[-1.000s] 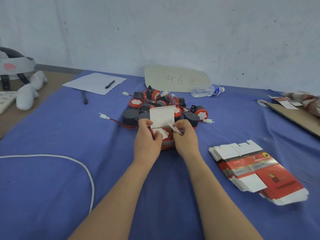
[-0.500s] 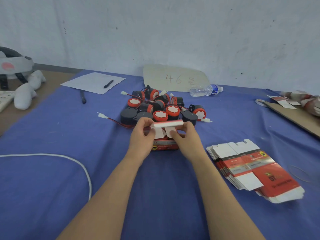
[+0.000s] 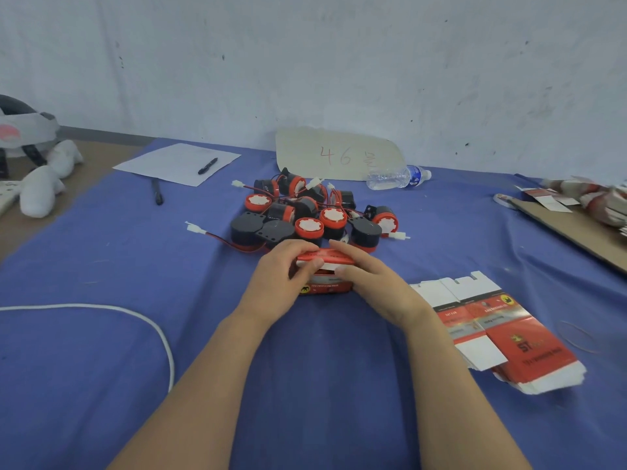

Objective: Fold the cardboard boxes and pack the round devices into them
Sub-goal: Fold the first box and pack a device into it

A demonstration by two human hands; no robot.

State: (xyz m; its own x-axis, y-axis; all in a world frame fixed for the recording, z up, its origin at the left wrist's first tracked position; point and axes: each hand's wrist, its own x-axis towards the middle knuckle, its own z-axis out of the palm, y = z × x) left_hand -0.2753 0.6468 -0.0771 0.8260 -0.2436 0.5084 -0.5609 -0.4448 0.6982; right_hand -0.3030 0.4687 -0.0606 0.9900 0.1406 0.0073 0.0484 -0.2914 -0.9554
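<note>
The cardboard box (image 3: 325, 287) stands on the blue tabletop (image 3: 101, 266), just in front of the heap of round devices (image 3: 305, 215); its red lid flap (image 3: 325, 255) is bent over but not yet tucked, and a white strip shows beneath it. The left hand (image 3: 278, 286) has its grip curled round the box's left end, thumb on the lid's edge; the right hand (image 3: 376, 286) lays fairly straight fingers along the lid top, a pressing grip rather than a closed one. The box looks like thin printed card, so probably light, glossy and easily creased; it is best held by its side walls and corners, not squeezed across the hollow middle; the flap wants guiding at its fold line. The devices look like hard plastic with trailing wires that may snag; they are best taken round the body. A stack of flat boxes (image 3: 509, 337) lies to the right.
</note>
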